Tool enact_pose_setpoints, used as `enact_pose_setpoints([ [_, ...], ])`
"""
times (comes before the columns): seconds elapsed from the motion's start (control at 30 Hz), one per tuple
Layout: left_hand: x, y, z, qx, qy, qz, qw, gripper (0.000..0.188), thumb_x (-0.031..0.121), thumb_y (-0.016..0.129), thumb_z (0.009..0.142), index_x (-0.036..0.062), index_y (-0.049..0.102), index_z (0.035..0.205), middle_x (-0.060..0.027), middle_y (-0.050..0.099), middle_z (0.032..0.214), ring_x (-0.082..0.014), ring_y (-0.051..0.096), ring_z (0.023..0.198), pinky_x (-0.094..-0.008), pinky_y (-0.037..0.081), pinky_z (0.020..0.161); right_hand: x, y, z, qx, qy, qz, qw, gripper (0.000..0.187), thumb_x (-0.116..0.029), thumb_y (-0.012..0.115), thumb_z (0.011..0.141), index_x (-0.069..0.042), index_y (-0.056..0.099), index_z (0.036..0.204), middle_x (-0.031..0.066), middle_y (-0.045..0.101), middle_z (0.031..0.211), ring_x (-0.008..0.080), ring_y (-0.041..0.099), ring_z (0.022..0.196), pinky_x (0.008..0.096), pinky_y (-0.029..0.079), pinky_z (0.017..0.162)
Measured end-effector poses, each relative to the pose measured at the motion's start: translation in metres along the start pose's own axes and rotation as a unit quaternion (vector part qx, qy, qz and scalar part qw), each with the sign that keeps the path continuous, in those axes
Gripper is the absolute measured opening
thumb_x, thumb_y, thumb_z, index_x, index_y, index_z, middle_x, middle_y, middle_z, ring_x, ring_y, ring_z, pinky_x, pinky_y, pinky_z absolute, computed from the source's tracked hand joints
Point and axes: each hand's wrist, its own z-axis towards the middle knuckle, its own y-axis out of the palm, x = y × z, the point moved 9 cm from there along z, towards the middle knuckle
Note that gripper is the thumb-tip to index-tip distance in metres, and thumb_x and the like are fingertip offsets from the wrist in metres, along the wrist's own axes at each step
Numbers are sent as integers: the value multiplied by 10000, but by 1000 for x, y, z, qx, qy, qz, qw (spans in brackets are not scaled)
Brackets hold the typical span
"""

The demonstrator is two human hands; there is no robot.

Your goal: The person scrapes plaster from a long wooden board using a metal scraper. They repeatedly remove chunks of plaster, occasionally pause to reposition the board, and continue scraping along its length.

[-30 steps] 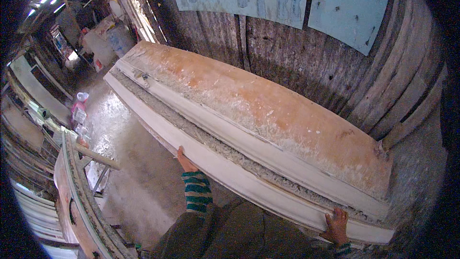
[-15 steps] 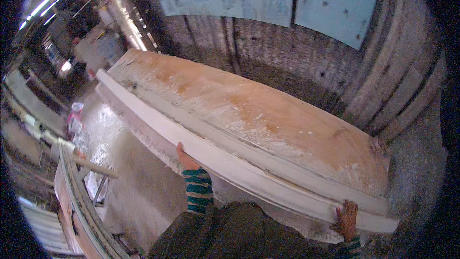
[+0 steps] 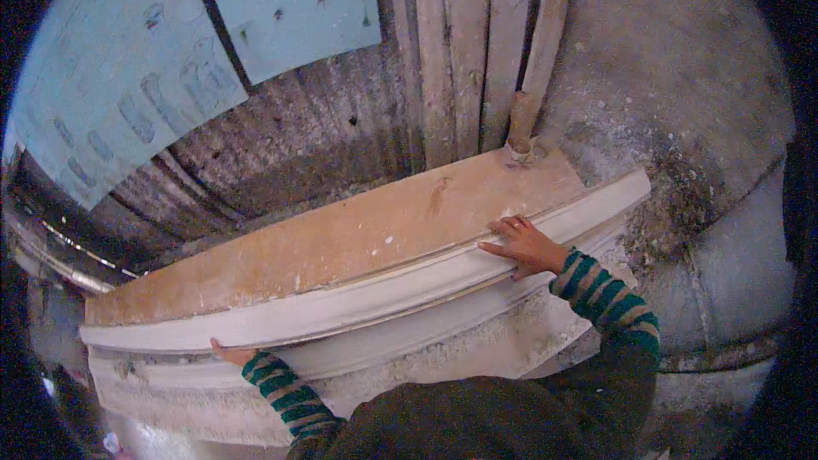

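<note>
A long white moulding point(image 3: 375, 294), looking like a plaster cornice, stretches across in front of me, its right end higher in the view. My left hand point(image 3: 233, 356) grips its near lower edge toward the left, thumb up against the face; the other fingers are hidden. Toward the right end, my right hand point(image 3: 530, 249) lies over the moulding, fingers bent across its far edge and thumb pointing left. A second white profiled strip point(image 3: 366, 349) runs along just nearer to me, partly below the held one. Behind both lies a brown wooden board point(image 3: 341, 234) with white specks.
Past the board stands a rough wall point(image 3: 324, 115) with pale blue panels point(image 3: 290, 8). Upright planks point(image 3: 460, 60) lean near a short cylinder point(image 3: 520, 123) at the board's far right corner. Dusty debris point(image 3: 673, 196) covers the floor on the right.
My view has swung to the right. The moulding, still in both hands, has moved away from me, from the near side of the other strip to over the board's edge.
</note>
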Motion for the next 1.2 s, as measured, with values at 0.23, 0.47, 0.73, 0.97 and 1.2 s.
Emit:
enact_pose_setpoints([
  [0.23, -47, -33, 58, -54, -102, -109, 987, 628, 502, 421, 796, 62, 382, 1243, -148, 398, 1281, -337, 391, 1148, -513, 290, 973, 17, 31, 51, 28, -60, -38, 997, 981, -277, 795, 449, -210, 356, 1323, 200, 392, 1265, 369, 397, 1145, 487, 286, 974],
  [0.47, -40, -31, 55, -52, -46, -117, 991, 595, 438, 435, 815, 38, 375, 1252, -151, 425, 1248, -326, 421, 1135, -462, 335, 959, 6, 90, 43, 12, -73, -41, 996, 1084, -298, 830, 294, -78, 402, 1265, 224, 426, 1192, 388, 397, 1102, 469, 303, 942],
  [0.73, -58, -81, 85, -47, -71, -125, 988, 616, 442, 450, 809, 28, 375, 1259, -166, 440, 1248, -342, 427, 1132, -452, 305, 991, -3, 126, 70, -6, -132, 38, 990, 1110, -284, 831, 345, -69, 302, 1298, 253, 446, 1184, 406, 419, 1092, 447, 328, 943],
  [0.97, -65, -109, 105, 58, -46, -112, 991, 612, 323, 623, 727, 49, 368, 1211, -182, 478, 1145, -341, 527, 974, -482, 461, 805, -27, 122, 84, -59, -141, 52, 987, 1129, -270, 812, 392, -80, 199, 1320, 257, 470, 1162, 397, 460, 1043, 440, 366, 894],
  [1.2, -7, -39, 35, 214, -54, 33, 975, 822, 229, 679, 694, 98, 208, 1355, -187, 427, 1209, -324, 513, 1016, -479, 487, 767, -29, 84, 100, -151, -54, 82, 984, 1154, -256, 794, 439, -90, 96, 1343, 261, 493, 1140, 388, 500, 994, 432, 404, 845],
])
